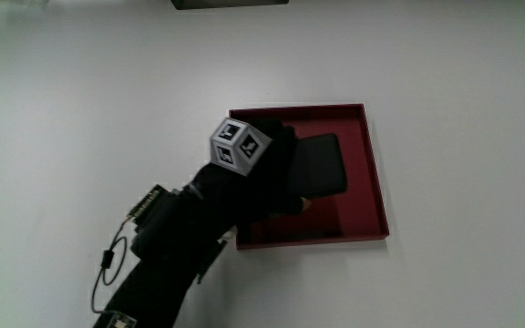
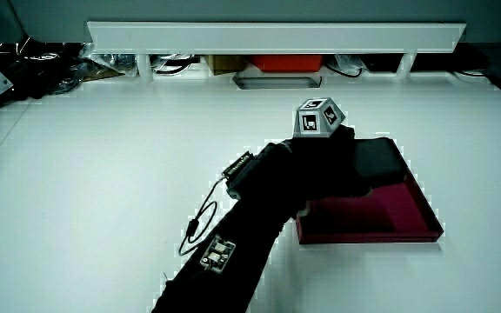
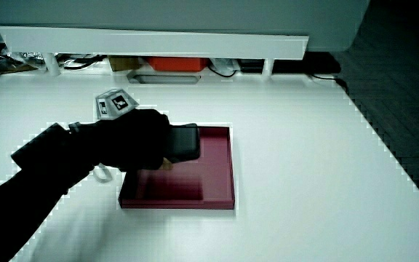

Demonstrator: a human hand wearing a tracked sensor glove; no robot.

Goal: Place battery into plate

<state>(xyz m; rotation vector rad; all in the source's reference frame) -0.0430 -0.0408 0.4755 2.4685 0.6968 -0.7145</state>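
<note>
White surface (image 1: 80,82); hand (image 1: 267,169) grips dark flat battery (image 1: 322,164) over red plate (image 1: 376,182). Carried there, release left.

A lab or test workspace: a bare white table (image 2: 103,191), a low white partition (image 2: 277,36), and tangled cables (image 2: 24,65) and gear past it.

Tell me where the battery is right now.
The battery is in the hand's grip over the red plate; a side view shows it raised above the plate's floor.
</note>
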